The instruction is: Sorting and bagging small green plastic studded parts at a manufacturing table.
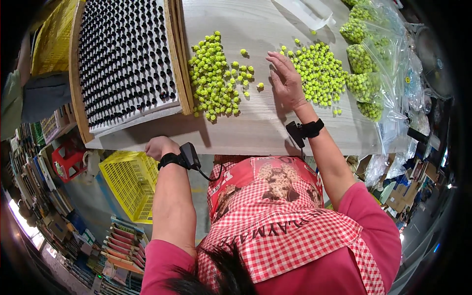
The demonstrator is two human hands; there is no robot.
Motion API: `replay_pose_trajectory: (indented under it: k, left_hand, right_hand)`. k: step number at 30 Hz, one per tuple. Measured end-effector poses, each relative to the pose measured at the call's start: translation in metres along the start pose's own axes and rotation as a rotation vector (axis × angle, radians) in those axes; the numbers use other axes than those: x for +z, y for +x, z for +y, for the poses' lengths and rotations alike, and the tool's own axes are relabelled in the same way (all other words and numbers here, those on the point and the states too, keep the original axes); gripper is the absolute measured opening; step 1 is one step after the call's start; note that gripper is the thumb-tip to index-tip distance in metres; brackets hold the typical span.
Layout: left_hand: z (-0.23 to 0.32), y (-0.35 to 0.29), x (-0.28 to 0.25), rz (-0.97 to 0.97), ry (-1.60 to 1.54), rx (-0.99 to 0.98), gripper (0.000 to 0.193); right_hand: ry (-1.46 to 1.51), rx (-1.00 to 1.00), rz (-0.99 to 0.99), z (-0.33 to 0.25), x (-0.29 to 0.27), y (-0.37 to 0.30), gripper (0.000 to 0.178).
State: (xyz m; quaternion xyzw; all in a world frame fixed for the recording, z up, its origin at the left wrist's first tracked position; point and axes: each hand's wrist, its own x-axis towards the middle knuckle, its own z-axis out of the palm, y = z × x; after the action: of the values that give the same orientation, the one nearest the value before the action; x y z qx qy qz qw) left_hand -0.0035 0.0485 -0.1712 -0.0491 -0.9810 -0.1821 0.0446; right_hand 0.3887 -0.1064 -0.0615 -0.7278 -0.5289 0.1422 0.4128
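My right hand lies on the table with its fingers stretched out, at the left edge of a pile of small yellow-green knobbly pieces. Nothing shows in its grasp. At the table's front edge, my left hand is curled into a fist; whatever it may hold is hidden. Just beyond it stands a wood-framed board with rows of small black pegs on a white surface. A second pile of the yellow-green pieces sits against the board's right side, a few pieces scattered toward my right hand.
Clear plastic bags of yellow-green pieces line the table's right side. An empty-looking clear bag lies at the back. Below on the left are a yellow crate and a red stool. Another person's dark sleeve shows at far left.
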Motion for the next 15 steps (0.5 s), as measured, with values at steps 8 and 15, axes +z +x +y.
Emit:
replay_pose_trajectory:
  k: [8,15]
  left_hand:
    - [0.006,-0.016,-0.010,-0.022,0.073,0.033,0.045]
    - [0.005,-0.015,-0.007,0.000,0.066,0.046,0.045]
  right_hand:
    - [-0.161,-0.032,-0.017,-0.003,0.011,-0.016,0.036]
    - [-0.100,-0.082,-0.012,0.010,0.011,-0.015,0.025]
